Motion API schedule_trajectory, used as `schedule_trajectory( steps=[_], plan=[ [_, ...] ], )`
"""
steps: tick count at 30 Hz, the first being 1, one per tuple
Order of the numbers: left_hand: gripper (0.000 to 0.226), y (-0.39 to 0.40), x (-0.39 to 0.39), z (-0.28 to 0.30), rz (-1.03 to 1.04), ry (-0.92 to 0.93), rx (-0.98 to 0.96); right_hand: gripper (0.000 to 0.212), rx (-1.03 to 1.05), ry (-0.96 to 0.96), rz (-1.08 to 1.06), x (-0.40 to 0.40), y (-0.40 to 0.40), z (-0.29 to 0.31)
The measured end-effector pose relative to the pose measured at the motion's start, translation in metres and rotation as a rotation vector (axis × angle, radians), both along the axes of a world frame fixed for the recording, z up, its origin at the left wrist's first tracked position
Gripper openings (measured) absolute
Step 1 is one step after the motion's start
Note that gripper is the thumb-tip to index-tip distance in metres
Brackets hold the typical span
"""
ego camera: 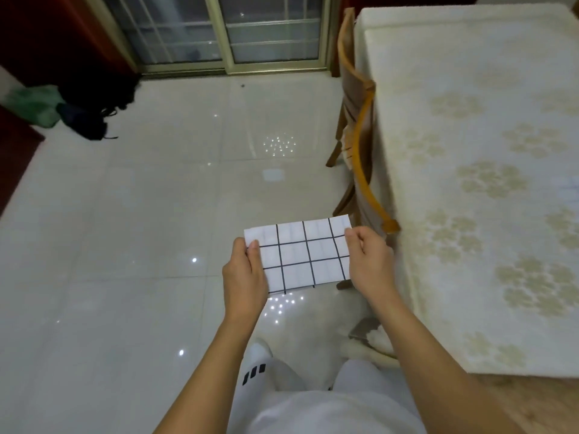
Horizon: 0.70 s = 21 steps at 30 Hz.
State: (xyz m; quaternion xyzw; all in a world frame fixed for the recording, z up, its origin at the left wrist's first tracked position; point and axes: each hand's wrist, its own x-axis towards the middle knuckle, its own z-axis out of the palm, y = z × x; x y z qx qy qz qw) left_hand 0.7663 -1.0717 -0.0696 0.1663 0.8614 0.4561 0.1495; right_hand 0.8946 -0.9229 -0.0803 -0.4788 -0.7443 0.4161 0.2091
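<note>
A folded white cloth with a black grid pattern [302, 253] is held flat in the air above the tiled floor, in front of my legs. My left hand [244, 274] pinches its left edge, thumb on top. My right hand [369, 261] grips its right edge with curled fingers. The cloth stretches level between the two hands, just left of the table's near corner.
A table under a cream flower-patterned cover [470, 183] fills the right side. Wooden chairs [360, 145] are tucked against its left edge. Glossy white floor tiles [156, 214] spread to the left. Dark bags and a green one [78, 111] lie by the sliding glass door [225, 32].
</note>
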Motion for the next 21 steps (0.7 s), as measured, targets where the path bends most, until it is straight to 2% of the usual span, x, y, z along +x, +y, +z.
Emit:
schedule_trajectory(
  steps=[12,21],
  plan=[
    [0.030,-0.103,-0.132,-0.021,0.041,-0.013,-0.031,0.040,-0.011,-0.051,0.115,-0.139,-0.098,-0.009],
    [0.031,-0.118,-0.179,-0.020,0.098,-0.016,-0.044,0.041,-0.015,-0.050,0.156,-0.194,-0.106,-0.010]
  ],
)
